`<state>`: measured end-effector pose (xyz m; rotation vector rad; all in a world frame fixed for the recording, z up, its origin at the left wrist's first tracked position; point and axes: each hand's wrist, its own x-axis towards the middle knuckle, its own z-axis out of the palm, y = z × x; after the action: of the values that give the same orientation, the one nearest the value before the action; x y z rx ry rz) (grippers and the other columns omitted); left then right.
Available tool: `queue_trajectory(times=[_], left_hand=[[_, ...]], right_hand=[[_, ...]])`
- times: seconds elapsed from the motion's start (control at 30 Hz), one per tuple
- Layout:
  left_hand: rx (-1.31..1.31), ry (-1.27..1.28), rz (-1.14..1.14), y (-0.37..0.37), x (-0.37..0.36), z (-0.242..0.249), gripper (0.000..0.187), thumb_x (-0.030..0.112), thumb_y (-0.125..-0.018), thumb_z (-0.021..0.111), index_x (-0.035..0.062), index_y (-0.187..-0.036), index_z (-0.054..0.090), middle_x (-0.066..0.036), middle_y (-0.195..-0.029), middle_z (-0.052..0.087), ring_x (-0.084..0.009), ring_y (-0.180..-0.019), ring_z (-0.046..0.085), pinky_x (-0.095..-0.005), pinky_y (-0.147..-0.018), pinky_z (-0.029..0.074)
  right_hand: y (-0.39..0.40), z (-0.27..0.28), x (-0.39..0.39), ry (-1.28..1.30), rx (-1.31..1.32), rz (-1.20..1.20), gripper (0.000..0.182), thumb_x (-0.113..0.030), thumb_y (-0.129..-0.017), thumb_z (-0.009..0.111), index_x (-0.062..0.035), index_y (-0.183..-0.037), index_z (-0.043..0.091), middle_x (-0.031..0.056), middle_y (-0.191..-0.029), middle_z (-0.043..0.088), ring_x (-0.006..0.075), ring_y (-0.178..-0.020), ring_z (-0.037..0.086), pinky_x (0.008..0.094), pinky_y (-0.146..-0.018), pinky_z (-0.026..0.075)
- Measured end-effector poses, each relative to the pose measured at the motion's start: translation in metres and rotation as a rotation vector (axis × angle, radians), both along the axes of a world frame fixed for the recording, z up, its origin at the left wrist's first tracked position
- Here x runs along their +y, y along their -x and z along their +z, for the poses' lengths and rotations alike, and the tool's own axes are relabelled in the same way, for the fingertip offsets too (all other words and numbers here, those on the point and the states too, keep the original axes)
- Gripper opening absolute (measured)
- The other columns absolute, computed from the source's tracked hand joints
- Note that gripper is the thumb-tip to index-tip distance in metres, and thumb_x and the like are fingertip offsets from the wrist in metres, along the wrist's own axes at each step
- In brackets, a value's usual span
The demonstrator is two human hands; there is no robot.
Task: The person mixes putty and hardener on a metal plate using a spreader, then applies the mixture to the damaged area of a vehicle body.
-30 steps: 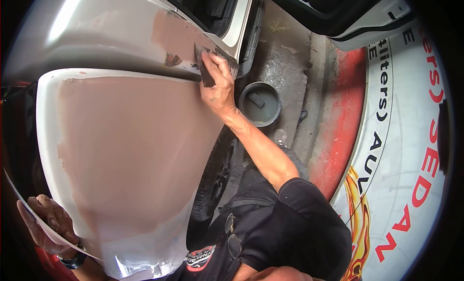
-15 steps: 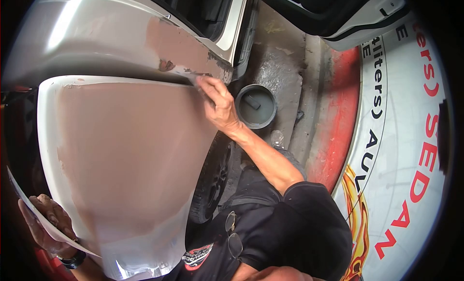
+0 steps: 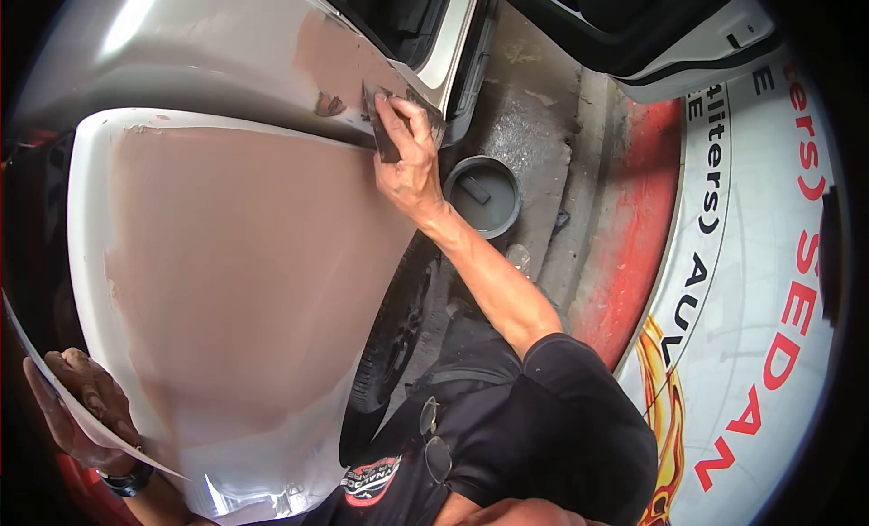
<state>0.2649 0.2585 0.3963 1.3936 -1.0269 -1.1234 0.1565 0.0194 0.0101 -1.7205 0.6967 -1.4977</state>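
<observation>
My right hand (image 3: 412, 155) is closed on a dark, flat piece of sandpaper (image 3: 380, 128), pressed to the silver car body panel (image 3: 208, 51) where brownish patches and dark chipped spots show. Below it is a large white-edged panel (image 3: 244, 272), mostly covered in dull brown-grey filler or primer. At the lower left, my left hand (image 3: 86, 404) has a dark watch at its wrist. A thin, pale curved piece (image 3: 113, 438) crosses it, with parts of the hand showing on both sides; the fingers look smudged with dust.
A round bucket (image 3: 482, 196) of grey water with a dark block in it stands on the wet floor. A tyre (image 3: 394, 345) is beside the panel. An open car door (image 3: 634, 28) juts in at the top, and a red-painted kerb (image 3: 634, 227) runs beside a printed banner (image 3: 760, 282).
My right hand has moved up the silver panel, bringing the dark sandpaper into clear sight. The view has shifted slightly. My left hand stays by the pale curved piece.
</observation>
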Motion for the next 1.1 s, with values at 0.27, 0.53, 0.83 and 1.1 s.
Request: queue_trajectory(times=[0.27, 0.53, 0.83, 1.1], left_hand=[[0.057, 0.000, -0.026, 0.005, -0.008, -0.001, 0.036, 0.028, -0.107, 0.039, -0.0013, -0.122, 0.055, -0.009, -0.077, 0.048, -0.0097, -0.054, 0.041, -0.0187, -0.041, 0.038], [0.032, 0.076, 0.245, -0.006, 0.021, -0.001, 0.042, 0.031, -0.108, 0.034, -0.0040, -0.123, 0.050, -0.016, -0.084, 0.056, -0.0191, -0.056, 0.055, -0.0271, -0.043, 0.052], [-0.164, 0.181, 0.738, -0.008, 0.027, -0.022, 0.051, 0.024, -0.106, 0.038, 0.0004, -0.150, 0.032, -0.019, -0.138, 0.053, -0.0254, -0.111, 0.063, -0.0359, -0.093, 0.054], [0.006, -0.241, 0.432, 0.028, -0.017, -0.010, 0.039, 0.038, -0.095, 0.062, 0.0037, -0.112, 0.066, -0.003, -0.105, 0.068, -0.0098, -0.095, 0.062, -0.0256, -0.084, 0.048]], right_hand=[[0.008, 0.000, 0.026, 0.007, 0.024, 0.100, 0.079, 0.009, -0.061, 0.059, -0.0041, -0.138, 0.053, 0.0215, -0.129, 0.048, 0.0397, -0.116, 0.052, 0.0431, -0.099, 0.045], [0.023, 0.007, 0.035, -0.033, 0.032, 0.157, 0.074, 0.008, -0.065, 0.059, -0.0048, -0.138, 0.054, 0.0210, -0.128, 0.051, 0.0386, -0.114, 0.055, 0.0409, -0.096, 0.047], [0.107, 0.027, -0.007, -0.056, 0.102, 0.162, 0.058, 0.014, -0.080, 0.045, -0.0043, -0.133, 0.059, 0.0150, -0.123, 0.062, 0.0260, -0.115, 0.060, 0.0317, -0.100, 0.045], [0.131, 0.180, 0.019, 0.768, 0.198, 0.312, 0.041, -0.010, -0.080, 0.067, -0.0112, -0.121, 0.068, 0.0125, -0.125, 0.063, 0.0325, -0.117, 0.062, 0.0555, -0.106, 0.039]])
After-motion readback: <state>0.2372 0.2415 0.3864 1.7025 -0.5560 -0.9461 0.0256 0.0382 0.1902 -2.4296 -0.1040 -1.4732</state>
